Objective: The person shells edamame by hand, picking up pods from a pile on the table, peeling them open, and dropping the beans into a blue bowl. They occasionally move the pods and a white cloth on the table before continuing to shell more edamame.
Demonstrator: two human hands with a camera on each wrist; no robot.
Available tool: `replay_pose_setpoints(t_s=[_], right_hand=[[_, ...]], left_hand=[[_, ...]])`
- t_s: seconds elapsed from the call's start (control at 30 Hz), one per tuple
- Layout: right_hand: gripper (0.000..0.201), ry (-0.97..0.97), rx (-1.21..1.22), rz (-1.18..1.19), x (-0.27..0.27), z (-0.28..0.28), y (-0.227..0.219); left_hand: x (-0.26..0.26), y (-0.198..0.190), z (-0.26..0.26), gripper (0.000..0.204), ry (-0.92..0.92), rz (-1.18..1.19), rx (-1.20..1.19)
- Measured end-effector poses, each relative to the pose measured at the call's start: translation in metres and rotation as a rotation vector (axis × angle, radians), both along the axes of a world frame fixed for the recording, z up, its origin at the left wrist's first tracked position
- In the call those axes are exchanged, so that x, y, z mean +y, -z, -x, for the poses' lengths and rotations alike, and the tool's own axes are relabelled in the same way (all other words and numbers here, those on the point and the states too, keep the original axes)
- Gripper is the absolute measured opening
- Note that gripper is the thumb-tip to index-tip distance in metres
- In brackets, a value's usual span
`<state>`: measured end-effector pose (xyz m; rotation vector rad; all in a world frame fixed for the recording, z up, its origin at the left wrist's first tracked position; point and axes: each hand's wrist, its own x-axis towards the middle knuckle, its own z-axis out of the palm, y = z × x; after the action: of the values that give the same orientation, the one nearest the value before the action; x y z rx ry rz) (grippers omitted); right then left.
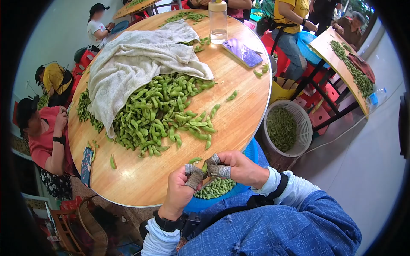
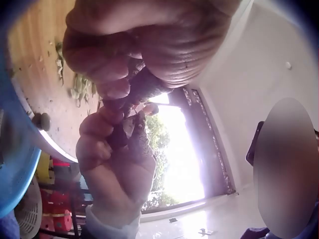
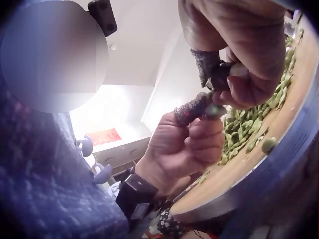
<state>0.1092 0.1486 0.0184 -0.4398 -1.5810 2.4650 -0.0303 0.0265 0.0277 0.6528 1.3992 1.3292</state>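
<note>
Fingers (image 1: 220, 171) of both the left hand (image 1: 178, 190) and the right hand (image 1: 247, 169) are curled in tightly, several tips wrapped in grey covering, with hardly any gap where they pinch a green pod (image 1: 204, 167) between them; the grip is partly hidden. The pod is held near the edge of the round wooden tabletop (image 1: 141, 181), above a blue basin (image 1: 252, 152) that contains loose green beans (image 1: 217, 188). Beyond the hands, a large heap of pods (image 1: 160, 106) spreads over the wood, partly covered by a pale cloth (image 1: 141, 57). A clear bottle (image 1: 218, 25) and a purple phone (image 1: 242, 52) stand and lie near the far edge. On the floor to the right, a white basket (image 1: 306, 132) contains more pods. Several other people sit or stand around.
</note>
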Motion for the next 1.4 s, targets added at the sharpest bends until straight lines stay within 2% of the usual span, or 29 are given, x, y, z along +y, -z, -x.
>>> replay_pose_setpoints(t_s=[0.13,0.33,0.47,0.53,0.63,0.8,0.93,1.03,1.13,1.17,1.23,1.37,1.4], right_hand=[[0.015,-0.004,-0.022,0.020,0.000,0.000,-0.001],[0.010,0.006,-0.080,0.065,-0.001,0.004,0.017],[0.008,0.013,-0.122,0.105,-0.003,0.003,0.024],[0.010,0.028,-0.027,0.140,-0.009,0.005,0.025],[0.012,0.028,0.063,0.143,-0.010,0.004,0.020],[0.014,0.049,0.174,0.041,-0.012,0.002,0.020],[0.014,0.051,0.214,-0.061,-0.013,0.001,0.026],[0.014,0.038,0.160,-0.034,-0.012,0.001,0.025],[0.013,0.040,0.149,-0.034,-0.013,0.002,0.025],[0.013,0.041,0.154,-0.042,-0.014,0.002,0.024],[0.013,0.045,0.176,-0.262,-0.012,0.000,0.020],[0.017,0.087,0.163,-0.753,-0.012,-0.002,0.017],[0.017,0.095,0.141,-0.791,-0.012,-0.003,0.015]], left_hand=[[-0.001,-0.002,0.001,0.008,0.031,0.032,0.041],[0.000,0.008,-0.004,0.002,-0.029,0.012,-0.038],[-0.003,0.006,-0.012,0.011,0.063,-0.122,0.916],[-0.005,0.003,-0.014,0.017,0.100,-0.219,1.381],[-0.007,0.009,-0.014,0.025,0.072,-0.246,1.342],[-0.013,0.032,-0.020,0.017,-0.101,-0.249,0.786],[-0.013,0.024,-0.021,0.016,-0.158,-0.184,0.440],[-0.013,0.016,-0.019,0.013,-0.099,-0.104,0.440],[-0.015,0.015,-0.016,0.011,0.032,-0.113,0.779],[-0.015,0.015,-0.016,0.012,0.030,-0.125,0.659],[-0.014,0.015,-0.015,0.014,0.024,-0.150,0.420],[-0.018,0.024,-0.019,0.013,-0.047,-0.095,0.202],[-0.017,0.026,-0.020,0.013,-0.059,-0.078,0.166]])
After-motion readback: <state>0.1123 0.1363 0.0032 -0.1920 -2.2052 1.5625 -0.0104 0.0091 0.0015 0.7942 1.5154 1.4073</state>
